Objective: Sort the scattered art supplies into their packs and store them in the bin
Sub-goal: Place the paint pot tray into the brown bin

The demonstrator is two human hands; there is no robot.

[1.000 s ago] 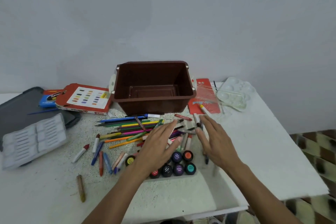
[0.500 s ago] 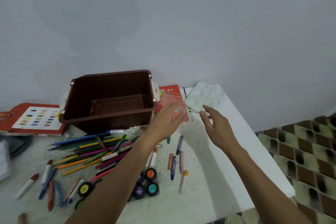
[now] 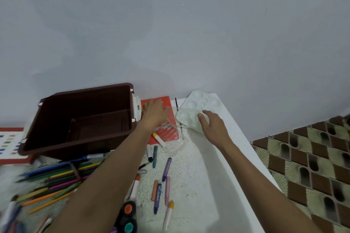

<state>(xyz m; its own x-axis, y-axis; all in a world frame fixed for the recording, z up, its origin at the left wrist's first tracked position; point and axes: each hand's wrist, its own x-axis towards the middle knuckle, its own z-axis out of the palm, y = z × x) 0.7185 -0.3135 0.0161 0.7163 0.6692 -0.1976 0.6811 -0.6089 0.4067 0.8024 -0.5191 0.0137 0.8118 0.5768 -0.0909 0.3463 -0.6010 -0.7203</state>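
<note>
The brown bin [image 3: 66,149] stands open at the back left of the white table [image 3: 198,176]. My left hand [image 3: 153,114] reaches past the bin with straight fingers over a red pack [image 3: 165,101] that has a clear plastic cover [image 3: 175,143]. My right hand [image 3: 211,124] grips the near edge of the white paint palette [image 3: 197,102], thumb on top. Loose crayons [image 3: 166,168] lie between my arms. Coloured pencils [image 3: 56,176] are heaped in front of the bin. Paint pots [image 3: 128,211] sit by my left forearm.
A thin black brush [image 3: 176,104] lies between the red pack and the palette. A red box with a colour chart [image 3: 9,138] is at the far left. The table's right edge drops to a patterned tiled floor [image 3: 303,166]. A grey wall stands behind.
My view has swung right and closer. Both hands left the pile of pens. My left hand went to the red pack and my right hand reached the palette and took hold of it.
</note>
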